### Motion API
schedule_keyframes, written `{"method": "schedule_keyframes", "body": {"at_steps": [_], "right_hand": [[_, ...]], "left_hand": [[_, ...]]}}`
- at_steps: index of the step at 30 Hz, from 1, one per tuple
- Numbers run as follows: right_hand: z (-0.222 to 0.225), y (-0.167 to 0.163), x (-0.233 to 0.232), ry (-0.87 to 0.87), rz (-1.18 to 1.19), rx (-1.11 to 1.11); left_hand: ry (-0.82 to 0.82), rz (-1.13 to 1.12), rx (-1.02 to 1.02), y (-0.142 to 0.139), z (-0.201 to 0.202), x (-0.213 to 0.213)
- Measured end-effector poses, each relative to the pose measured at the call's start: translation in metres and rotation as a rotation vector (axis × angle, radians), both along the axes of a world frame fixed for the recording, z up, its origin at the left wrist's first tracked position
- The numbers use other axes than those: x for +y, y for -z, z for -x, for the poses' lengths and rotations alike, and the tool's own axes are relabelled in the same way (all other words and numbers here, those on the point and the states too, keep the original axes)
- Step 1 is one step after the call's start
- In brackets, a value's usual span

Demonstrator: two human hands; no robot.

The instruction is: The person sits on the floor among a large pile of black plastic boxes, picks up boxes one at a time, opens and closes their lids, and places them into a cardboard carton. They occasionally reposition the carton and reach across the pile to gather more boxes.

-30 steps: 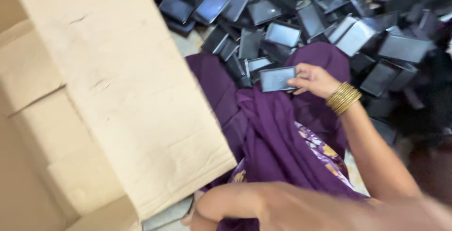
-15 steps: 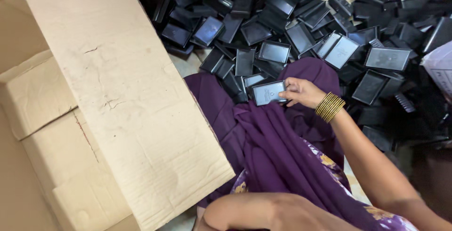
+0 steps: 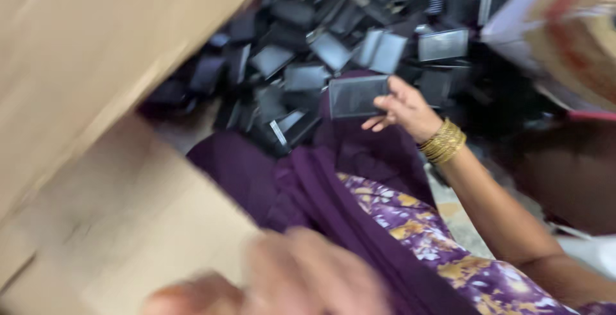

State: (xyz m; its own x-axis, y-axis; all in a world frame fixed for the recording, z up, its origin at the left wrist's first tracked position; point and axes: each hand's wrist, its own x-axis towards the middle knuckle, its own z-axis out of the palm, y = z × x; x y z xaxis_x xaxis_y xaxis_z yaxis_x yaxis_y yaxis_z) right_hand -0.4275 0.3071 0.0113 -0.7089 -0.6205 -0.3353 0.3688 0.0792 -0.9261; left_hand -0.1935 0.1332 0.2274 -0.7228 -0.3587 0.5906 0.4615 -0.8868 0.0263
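Note:
My right hand [image 3: 403, 106], with gold bangles at the wrist, holds a flat dark rectangular case [image 3: 357, 95] just above a purple cloth [image 3: 308, 187] on my lap. Behind it lies a big heap of several similar dark cases [image 3: 333, 33]. My left hand [image 3: 282, 276] is blurred at the bottom of the view, resting against the edge of a large brown cardboard box [image 3: 109, 206] on my left. Whether it grips the box flap is not clear.
The cardboard box's flap [image 3: 96, 52] fills the upper left. A second carton with red print [image 3: 564, 33] stands at the upper right, next to the heap. A purple and yellow patterned garment [image 3: 436, 244] covers my lap.
My right hand has lifted the case up off the purple cloth. The view has swung, the box flap now fills more of the left, and the left hand has come up closer.

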Motion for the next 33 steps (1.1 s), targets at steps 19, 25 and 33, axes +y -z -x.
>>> {"method": "schedule_keyframes", "body": {"at_steps": [19,25,33], "right_hand": [[0.034,-0.02,-0.032,-0.221,-0.271,0.614],[0.093,0.052,-0.117,-0.176,-0.711,1.147],[0.199,0.05,-0.16,0.221,-1.075,0.678]], "left_hand": [[-0.339,0.501,-1.109,0.187,0.054,-0.07],[-0.379,0.45,-1.445,0.265,0.065,-0.086],[-0.224,0.214,-1.394,0.296,0.069,-0.101]]}}
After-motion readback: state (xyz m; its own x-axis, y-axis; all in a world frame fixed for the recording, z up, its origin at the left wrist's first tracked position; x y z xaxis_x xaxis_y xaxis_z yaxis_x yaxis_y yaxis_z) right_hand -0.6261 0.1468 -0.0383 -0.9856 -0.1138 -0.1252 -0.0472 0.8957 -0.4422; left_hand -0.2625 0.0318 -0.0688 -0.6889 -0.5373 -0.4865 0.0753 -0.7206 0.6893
